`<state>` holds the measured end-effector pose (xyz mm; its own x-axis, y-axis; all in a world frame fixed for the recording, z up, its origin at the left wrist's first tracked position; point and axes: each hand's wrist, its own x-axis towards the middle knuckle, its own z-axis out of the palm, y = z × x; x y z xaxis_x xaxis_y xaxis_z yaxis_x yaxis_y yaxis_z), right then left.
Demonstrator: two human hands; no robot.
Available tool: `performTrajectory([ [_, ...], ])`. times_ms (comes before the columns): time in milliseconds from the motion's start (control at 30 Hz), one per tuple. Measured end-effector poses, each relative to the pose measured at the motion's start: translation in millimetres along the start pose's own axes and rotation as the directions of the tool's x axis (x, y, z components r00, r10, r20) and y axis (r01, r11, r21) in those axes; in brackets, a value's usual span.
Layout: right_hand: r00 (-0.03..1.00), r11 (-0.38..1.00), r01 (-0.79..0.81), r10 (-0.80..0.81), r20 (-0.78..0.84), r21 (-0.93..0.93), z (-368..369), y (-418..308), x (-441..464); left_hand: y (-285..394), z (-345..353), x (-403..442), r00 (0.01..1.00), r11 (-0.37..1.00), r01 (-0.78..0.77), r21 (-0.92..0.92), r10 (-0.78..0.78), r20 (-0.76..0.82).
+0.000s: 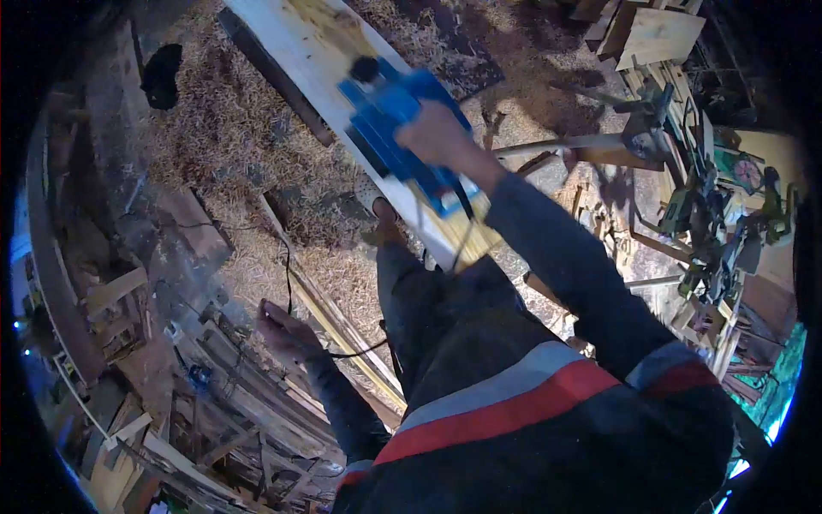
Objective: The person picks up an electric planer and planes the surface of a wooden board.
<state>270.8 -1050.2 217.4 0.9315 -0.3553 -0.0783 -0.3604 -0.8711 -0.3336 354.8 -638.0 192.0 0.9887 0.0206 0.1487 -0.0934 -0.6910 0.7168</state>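
My right hand [434,134] is wrapped around the top of a blue electric hand planer [394,107]. The planer rests on a long, pale wooden board [312,43] and has a dark round knob at its far end. From its near end a black cord trails down toward my legs. Off to the lower left, my left hand [289,332] is closed with the black power cord [288,274] passing through it. One stretch of cord leads up to the floor, the other back toward my body.
Wood shavings [227,137] cover the floor around the board. Stacked scrap timber [248,385] lies at lower left. On the right are a metal-framed machine [711,223] and leaning planks [659,38]. A dark object [161,77] sits at upper left. Long strips [342,330] lie beside my leg.
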Motion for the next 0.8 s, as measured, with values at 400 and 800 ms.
performTrajectory([
  [400,0.841,0.587,-0.490,0.512,0.174,0.644,34,-102,-347,-19,-32,-87,0.984,0.991,-0.132,-0.016,0.133,0.120],
  [800,0.843,0.607,-0.477,0.520,0.136,0.635,30,-109,-229,-32,-48,-62,0.996,0.996,-0.083,0.033,0.082,0.034],
])
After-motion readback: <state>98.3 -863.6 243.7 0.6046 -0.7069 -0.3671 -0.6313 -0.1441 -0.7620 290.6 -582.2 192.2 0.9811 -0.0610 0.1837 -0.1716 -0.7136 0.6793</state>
